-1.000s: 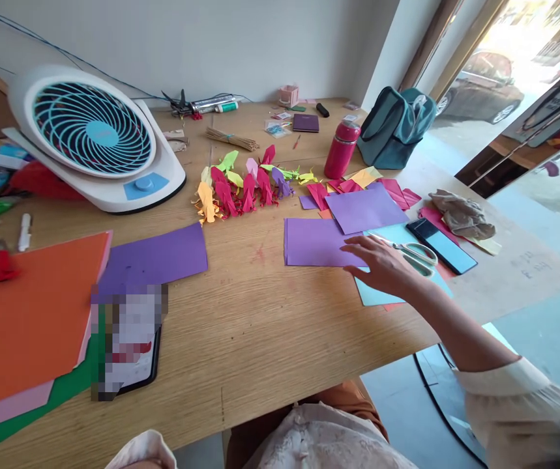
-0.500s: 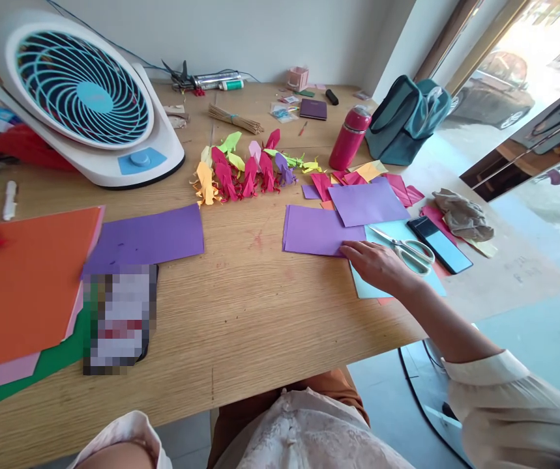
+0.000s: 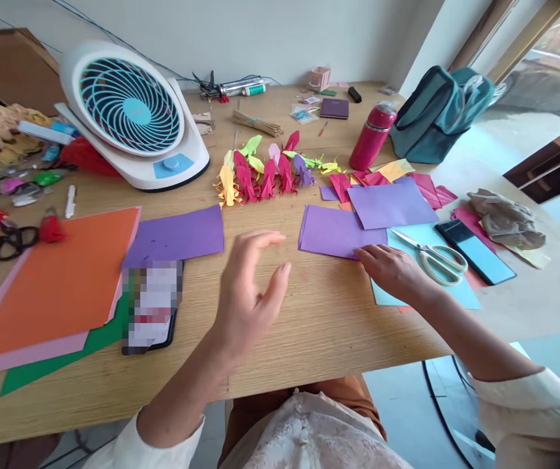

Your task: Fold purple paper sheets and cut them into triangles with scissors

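Observation:
My right hand (image 3: 392,268) rests with its fingertips on the near edge of a small stack of purple paper (image 3: 333,231). Its fingers lie stretched out, and I see nothing gripped in them. Over the table's middle, my left hand (image 3: 253,280) hangs in the air, thumb and fingers apart and holding nothing. Another purple sheet (image 3: 392,203) overlaps the stack's upper right. Just right of my right hand, white-handled scissors (image 3: 431,254) lie on light blue paper (image 3: 407,293). A further purple sheet (image 3: 176,234) is at the left, beside orange paper (image 3: 59,286).
Folded paper figures (image 3: 265,172) stand in a cluster behind the middle. A white fan (image 3: 137,117) is at the back left, a pink bottle (image 3: 373,137) and teal bag (image 3: 441,117) at the back right. Phones lie left (image 3: 175,326) and right (image 3: 475,251).
My left hand has come into view from below and is now raised over the table. My right hand stays at the purple stack. The camera view has shifted left.

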The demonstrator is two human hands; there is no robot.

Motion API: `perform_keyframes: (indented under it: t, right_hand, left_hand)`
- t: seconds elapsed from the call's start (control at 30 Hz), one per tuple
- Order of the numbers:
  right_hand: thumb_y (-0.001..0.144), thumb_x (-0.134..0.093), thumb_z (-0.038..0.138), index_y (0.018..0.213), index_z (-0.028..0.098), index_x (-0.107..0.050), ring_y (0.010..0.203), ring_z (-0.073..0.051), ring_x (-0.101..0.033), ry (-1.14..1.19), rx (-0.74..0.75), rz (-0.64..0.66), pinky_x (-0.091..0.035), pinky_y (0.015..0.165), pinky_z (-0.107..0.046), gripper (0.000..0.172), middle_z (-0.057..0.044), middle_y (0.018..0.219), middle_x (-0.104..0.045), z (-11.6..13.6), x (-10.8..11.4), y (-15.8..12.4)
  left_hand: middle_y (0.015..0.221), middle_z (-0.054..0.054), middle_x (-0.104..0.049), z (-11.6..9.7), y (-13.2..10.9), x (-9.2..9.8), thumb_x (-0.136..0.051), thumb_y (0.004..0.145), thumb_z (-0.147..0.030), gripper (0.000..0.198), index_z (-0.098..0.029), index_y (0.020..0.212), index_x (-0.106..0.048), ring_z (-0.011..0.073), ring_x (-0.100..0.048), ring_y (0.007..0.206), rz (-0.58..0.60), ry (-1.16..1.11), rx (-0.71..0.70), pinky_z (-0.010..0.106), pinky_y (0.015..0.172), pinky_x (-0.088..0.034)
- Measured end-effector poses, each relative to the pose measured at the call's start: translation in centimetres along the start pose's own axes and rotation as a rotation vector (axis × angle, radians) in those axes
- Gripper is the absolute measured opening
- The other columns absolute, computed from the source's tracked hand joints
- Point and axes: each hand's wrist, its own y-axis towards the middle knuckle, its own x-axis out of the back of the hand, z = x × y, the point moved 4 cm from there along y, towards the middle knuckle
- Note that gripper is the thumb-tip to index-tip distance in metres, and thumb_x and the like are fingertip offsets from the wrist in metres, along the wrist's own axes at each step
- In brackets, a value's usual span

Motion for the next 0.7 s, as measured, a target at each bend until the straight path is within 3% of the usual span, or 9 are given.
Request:
perform_keyframes:
  t: [0.07, 0.17, 0.3, 0.47, 0.57, 0.7]
  right_hand:
    - [0.096, -0.044, 0.007, 0.108, 0.014, -0.067, 0.079, -0.020, -0.062, 0.016, -0.022, -0.006, -0.041, 0.065, -0.032, 0.027, -0.010, 0.094, -0.071, -0.1, 0.0, 0.0]
    - [0.096, -0.044, 0.006, 0.108, 0.014, -0.067, 0.079, -0.020, -0.063, 0.025, -0.065, -0.034, -0.041, 0.063, -0.031, 0.027, -0.010, 0.092, -0.072, -0.3, -0.1, -0.1]
    - [0.096, -0.045, 0.006, 0.111, 0.013, -0.066, 0.081, -0.020, -0.065, 0.062, -0.112, -0.077, -0.041, 0.061, -0.031, 0.027, -0.010, 0.093, -0.073, -0.7, -0.3, -0.4]
    - [0.097, -0.045, 0.006, 0.114, 0.013, -0.065, 0.082, -0.021, -0.066, 0.098, -0.141, -0.113, -0.043, 0.062, -0.032, 0.028, -0.009, 0.095, -0.074, -0.9, -0.8, -0.6]
    - [0.098, -0.044, 0.008, 0.117, 0.014, -0.064, 0.084, -0.021, -0.066, 0.106, -0.151, -0.130, -0.046, 0.066, -0.032, 0.028, -0.009, 0.097, -0.075, -0.8, -0.7, -0.7]
    - [0.101, -0.051, 0.025, 0.127, 0.017, -0.059, 0.096, -0.024, -0.065, 0.120, -0.167, -0.165, -0.048, 0.077, -0.035, 0.028, -0.011, 0.112, -0.074, 0.2, -0.1, -0.3]
  left_hand:
    - [0.116, 0.009, -0.069, 1.6, 1.5, -2.3, -0.060, 0.092, -0.014, 0.026, -0.020, 0.117, -0.065, 0.0231, -0.065, 0.109, 0.061, 0.021, 0.005, 0.042, 0.101, -0.051]
    - [0.114, 0.011, -0.070, 4.5, 3.6, -6.7, -0.062, 0.087, -0.010, 0.027, -0.016, 0.113, -0.065, 0.0217, -0.068, 0.098, 0.252, 0.076, 0.145, 0.039, 0.094, -0.053]
    - [0.107, 0.011, -0.072, 5.9, 5.3, -10.2, -0.065, 0.087, -0.015, 0.016, -0.016, 0.103, -0.067, 0.0218, -0.068, 0.089, 0.284, 0.106, 0.265, 0.038, 0.087, -0.052]
    - [0.084, 0.004, -0.073, 6.5, 7.0, -12.4, -0.063, 0.092, -0.024, 0.015, -0.019, 0.106, -0.063, 0.0193, -0.068, 0.079, 0.210, 0.041, 0.390, 0.033, 0.081, -0.050]
    - [0.075, 0.001, -0.069, 6.8, 8.0, -13.2, -0.066, 0.087, -0.018, 0.018, -0.019, 0.104, -0.062, 0.0181, -0.066, 0.075, 0.164, -0.017, 0.429, 0.032, 0.079, -0.048]
    - [0.067, -0.004, -0.060, 6.6, 8.0, -12.9, -0.063, 0.082, -0.011, 0.022, -0.019, 0.103, -0.063, 0.0140, -0.058, 0.065, 0.127, -0.113, 0.426, 0.028, 0.072, -0.045]
